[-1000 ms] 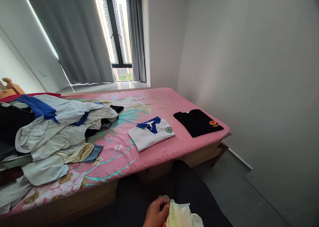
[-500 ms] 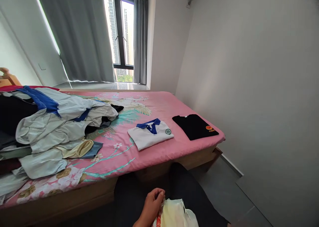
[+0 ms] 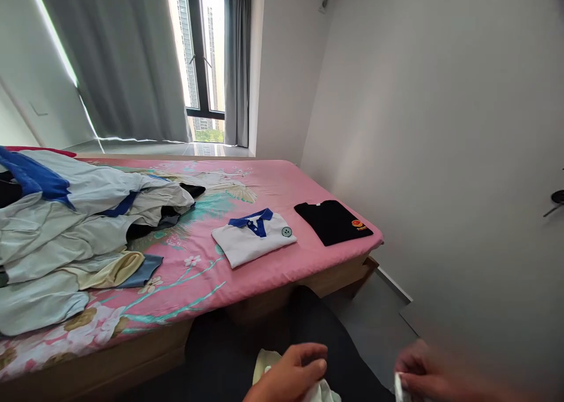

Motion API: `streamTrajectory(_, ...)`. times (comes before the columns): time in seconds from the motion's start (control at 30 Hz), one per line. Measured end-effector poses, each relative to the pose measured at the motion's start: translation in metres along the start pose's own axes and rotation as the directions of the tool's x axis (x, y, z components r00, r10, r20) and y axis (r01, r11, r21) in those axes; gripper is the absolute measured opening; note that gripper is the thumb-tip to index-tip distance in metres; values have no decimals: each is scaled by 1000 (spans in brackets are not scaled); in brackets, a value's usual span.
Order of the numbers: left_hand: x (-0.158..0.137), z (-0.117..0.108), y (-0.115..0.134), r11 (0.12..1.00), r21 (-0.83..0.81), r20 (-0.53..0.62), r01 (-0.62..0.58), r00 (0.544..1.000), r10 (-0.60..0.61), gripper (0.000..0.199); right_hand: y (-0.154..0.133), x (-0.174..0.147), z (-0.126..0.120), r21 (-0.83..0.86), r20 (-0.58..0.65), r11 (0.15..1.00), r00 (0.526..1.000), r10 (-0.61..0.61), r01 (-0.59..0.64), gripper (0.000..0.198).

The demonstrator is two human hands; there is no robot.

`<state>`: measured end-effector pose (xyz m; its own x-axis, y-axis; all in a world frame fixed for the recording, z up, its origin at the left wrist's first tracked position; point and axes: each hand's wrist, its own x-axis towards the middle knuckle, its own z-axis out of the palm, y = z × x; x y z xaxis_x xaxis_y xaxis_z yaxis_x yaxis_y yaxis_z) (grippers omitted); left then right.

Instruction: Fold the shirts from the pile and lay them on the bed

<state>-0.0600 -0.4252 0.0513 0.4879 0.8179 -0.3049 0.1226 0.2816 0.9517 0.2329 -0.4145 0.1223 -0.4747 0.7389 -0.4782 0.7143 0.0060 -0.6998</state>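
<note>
My left hand [image 3: 294, 374] is low in the middle, over my lap, its fingers curled on a cream-white cloth garment [image 3: 265, 362]. Most of that garment lies beneath the hand or below the picture's edge. To the right, my right hand [image 3: 420, 371] is blurred and pinches a white edge of cloth [image 3: 399, 384]; whether this belongs to the same garment I cannot tell. Beyond my knees, a folded white polo shirt [image 3: 259, 243] with a blue collar and round green badge rests on the bed. Beside it is a folded black T-shirt [image 3: 332, 223] with a red-and-yellow print.
A loose heap of clothes [image 3: 83, 225], mostly pale, covers the left of the bed. The pink flowered bedsheet [image 3: 189, 284] ends at the wooden bed edge [image 3: 145, 355] before my knees. A grey wall [image 3: 418, 126] stands on the right, and a curtained window [image 3: 205, 55] is behind.
My right hand has come into view at the lower right with a white cloth edge. My left hand has moved right, over the cream-white garment. The view has turned slightly right.
</note>
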Motion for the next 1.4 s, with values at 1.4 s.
streamTrajectory(1.4, 46, -223, -18, 696, 656, -729, 292, 484, 485, 59, -32, 384, -43, -329, -544, 874, 685, -485, 358, 73)
